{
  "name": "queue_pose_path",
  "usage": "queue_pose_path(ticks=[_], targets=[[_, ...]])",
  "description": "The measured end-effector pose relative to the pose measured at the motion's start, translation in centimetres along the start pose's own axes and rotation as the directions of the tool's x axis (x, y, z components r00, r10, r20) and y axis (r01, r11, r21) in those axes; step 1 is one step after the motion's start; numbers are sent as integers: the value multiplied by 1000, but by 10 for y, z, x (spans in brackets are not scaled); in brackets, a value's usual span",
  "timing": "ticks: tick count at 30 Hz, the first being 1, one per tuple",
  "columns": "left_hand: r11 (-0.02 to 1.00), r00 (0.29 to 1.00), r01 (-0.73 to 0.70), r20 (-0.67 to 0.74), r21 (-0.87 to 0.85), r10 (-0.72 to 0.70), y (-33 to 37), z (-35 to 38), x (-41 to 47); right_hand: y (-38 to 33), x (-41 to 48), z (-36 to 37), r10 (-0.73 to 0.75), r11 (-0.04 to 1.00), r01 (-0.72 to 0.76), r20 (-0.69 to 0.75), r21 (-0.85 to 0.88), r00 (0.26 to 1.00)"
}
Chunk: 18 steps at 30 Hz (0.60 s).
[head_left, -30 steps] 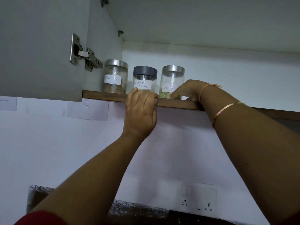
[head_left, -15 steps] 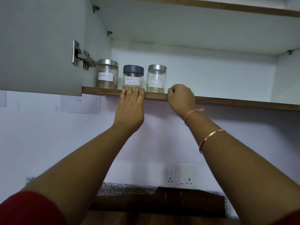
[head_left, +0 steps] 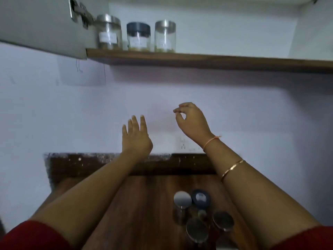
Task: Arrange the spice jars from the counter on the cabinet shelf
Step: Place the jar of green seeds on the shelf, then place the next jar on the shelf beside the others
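Three labelled glass spice jars stand in a row at the left end of the cabinet shelf [head_left: 216, 60]: a steel-lidded jar [head_left: 108, 32], a dark-lidded jar [head_left: 138, 37] and another steel-lidded jar [head_left: 165, 36]. Several more jars cluster on the wooden counter [head_left: 144, 204] below, among them a steel-lidded one [head_left: 182, 198] and a blue-lidded one [head_left: 201, 199]. My left hand [head_left: 136, 138] hangs in mid-air in front of the wall, fingers spread, holding nothing. My right hand [head_left: 191, 121] is beside it, fingers loosely curled with thumb and forefinger nearly touching, also empty.
The open cabinet door [head_left: 41, 24] with its hinge juts out at upper left. A paper sheet [head_left: 82, 73] is stuck on the wall under the shelf. A wall socket [head_left: 183, 144] sits behind my right wrist. The shelf runs bare to the right of the jars.
Both hands have left the shelf edge and dropped well below it, empty. The view has tilted down, bringing the counter and its jars into sight.
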<state>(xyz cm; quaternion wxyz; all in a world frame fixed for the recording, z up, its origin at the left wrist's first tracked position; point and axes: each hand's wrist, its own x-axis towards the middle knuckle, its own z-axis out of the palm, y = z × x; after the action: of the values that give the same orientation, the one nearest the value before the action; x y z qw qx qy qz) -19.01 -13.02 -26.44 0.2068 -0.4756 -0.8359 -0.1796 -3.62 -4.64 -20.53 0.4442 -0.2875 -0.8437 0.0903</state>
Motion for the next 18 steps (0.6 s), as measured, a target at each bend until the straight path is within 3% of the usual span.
queue_pose_path(ticks=[7,12,15,18], targets=[[980,946,95,322,-173,-35,-4,73,-118,37,-129,60,190,974,-218,286,68,939],[960,832,153,555,-233,2,-3,116,-181,67,-205,90,388,909,-410,513,-75,766],[950,770,125,631,-285,89,2,129,-201,84,-235,95,498,865,-435,540,-250,679],[953,730,91,671,-288,133,8,136,-211,97,-253,94,551,832,-464,548,-303,630]])
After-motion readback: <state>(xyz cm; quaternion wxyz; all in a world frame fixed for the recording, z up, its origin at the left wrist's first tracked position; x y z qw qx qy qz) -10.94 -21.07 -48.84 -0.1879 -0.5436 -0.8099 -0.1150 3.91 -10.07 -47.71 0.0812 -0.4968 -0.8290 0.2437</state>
